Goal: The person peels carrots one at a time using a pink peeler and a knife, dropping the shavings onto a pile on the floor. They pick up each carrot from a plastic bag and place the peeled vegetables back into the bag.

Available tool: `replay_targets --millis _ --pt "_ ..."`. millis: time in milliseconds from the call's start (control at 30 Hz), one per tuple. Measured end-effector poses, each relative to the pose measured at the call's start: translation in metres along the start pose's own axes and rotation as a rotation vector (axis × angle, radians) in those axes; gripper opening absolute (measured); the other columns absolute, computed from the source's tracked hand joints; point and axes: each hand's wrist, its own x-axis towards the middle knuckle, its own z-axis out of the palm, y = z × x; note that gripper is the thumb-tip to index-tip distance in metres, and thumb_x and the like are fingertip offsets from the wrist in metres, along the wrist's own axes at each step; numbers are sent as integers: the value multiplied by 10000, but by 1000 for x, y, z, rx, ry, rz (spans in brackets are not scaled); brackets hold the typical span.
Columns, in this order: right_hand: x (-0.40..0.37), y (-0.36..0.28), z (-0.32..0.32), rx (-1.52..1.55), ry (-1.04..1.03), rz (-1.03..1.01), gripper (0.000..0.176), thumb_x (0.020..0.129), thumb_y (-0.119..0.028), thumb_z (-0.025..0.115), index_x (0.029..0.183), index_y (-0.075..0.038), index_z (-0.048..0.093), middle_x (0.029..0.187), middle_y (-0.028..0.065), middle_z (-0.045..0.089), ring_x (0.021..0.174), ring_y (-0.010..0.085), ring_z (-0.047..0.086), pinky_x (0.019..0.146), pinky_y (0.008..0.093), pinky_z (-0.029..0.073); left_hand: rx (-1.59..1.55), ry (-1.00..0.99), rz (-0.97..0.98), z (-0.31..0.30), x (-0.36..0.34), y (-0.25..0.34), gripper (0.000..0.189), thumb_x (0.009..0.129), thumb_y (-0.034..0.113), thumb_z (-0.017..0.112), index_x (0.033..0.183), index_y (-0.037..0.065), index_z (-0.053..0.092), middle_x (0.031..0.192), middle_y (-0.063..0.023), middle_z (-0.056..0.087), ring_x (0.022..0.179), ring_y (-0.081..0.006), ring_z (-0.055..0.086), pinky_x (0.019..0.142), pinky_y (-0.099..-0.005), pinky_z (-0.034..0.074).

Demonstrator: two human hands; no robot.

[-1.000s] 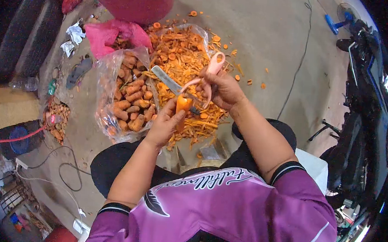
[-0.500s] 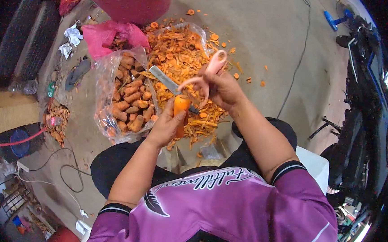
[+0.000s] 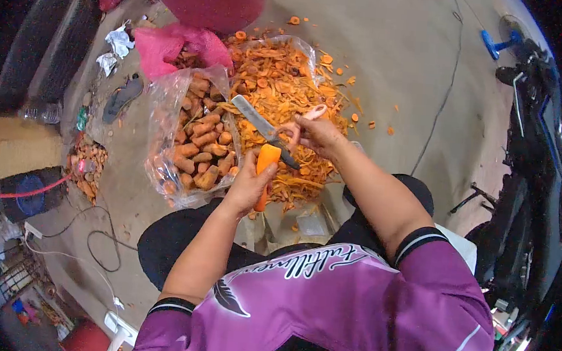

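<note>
My left hand (image 3: 247,187) is wrapped round a bright orange peeled carrot (image 3: 268,156), its cut end pointing away from me. In my right hand (image 3: 324,138) is a pink peeler (image 3: 314,112), its forked head right by the carrot's upper end. A knife (image 3: 254,116) with a broad blade and dark handle lies on the heap of carrot peelings (image 3: 281,78), just beyond the carrot. Left of the peelings, unpeeled carrots (image 3: 202,145) fill a clear plastic bag (image 3: 161,118).
A large red tub (image 3: 208,1) stands at the far side, with a pink mesh sack (image 3: 172,47) before it. Small orange pieces (image 3: 85,162) lie at the left. A cable (image 3: 445,89) crosses the floor at the right, near a motorbike (image 3: 529,167).
My right hand has turned and lowered the peeler, so its handle tips further away. The whole view has shifted slightly, with things appearing further right. My left hand still holds the carrot.
</note>
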Motion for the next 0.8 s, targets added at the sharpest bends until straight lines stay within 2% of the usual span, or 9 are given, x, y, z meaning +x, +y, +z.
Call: replay_targets --millis 67,200,267,367,400,533,633,733,800 --pt "30 7 -6 14 -49 72 191 777 -214 552 867 -47 532 797 85 583 708 191 573 612 305 474 -43 34 41 -6 1 -4 313 835 216 479 1080 54 372 816 -24 470 698 -82 451 620 -210 390" --pt "89 57 2 -1308 82 52 289 764 -235 536 974 -42 491 856 147 559 805 277 556 656 367 464 -270 27 99 -20 -1 -2 287 861 208 423 1093 39 411 877 -33 493 796 -85 462 717 -202 380" --pt "75 81 18 -1568 73 -171 362 758 -220 519 1058 -36 439 849 177 551 802 307 553 663 391 458 -437 -50 12 -28 -2 0 292 876 206 383 1114 38 392 918 -40 490 835 -95 472 745 -212 385" --pt "80 111 21 -1704 153 -149 399 778 -138 439 1157 -61 342 907 196 534 817 313 552 671 407 455 -615 -100 -30 -34 -4 7 317 864 196 413 1136 42 362 936 -40 485 850 -103 476 758 -220 388" --pt "87 117 15 -1727 93 -142 437 792 -83 382 1207 -77 247 970 214 508 832 329 548 679 418 451 -558 -83 5 -35 -5 4 342 849 217 439 1135 47 362 926 -43 489 838 -116 484 744 -235 400" --pt "99 109 4 -1707 56 -89 463 786 -88 383 1222 -106 228 945 218 521 852 327 545 692 402 451 -389 -49 106 -37 -5 0 400 809 249 510 1128 51 370 925 -48 495 822 -140 500 727 -262 420" --pt "96 102 2 -1653 81 -134 391 757 -134 446 1131 -63 355 873 212 548 810 321 564 666 382 458 -300 -72 145 -35 -6 8 388 819 213 501 1144 54 360 967 -34 488 843 -122 488 755 -243 399" --pt "101 79 4 -1177 -35 82 256 742 -182 493 934 -13 467 716 168 550 631 272 575 547 360 464 -279 -136 127 -30 -6 17 388 826 201 494 1156 53 354 978 -28 487 863 -108 479 769 -231 387" --pt "64 41 19 -735 42 243 261 755 -258 507 873 -25 491 616 105 516 504 204 520 462 331 438 -163 -189 157 -30 -6 22 402 823 214 502 1155 44 352 963 -26 490 876 -101 472 773 -230 383"
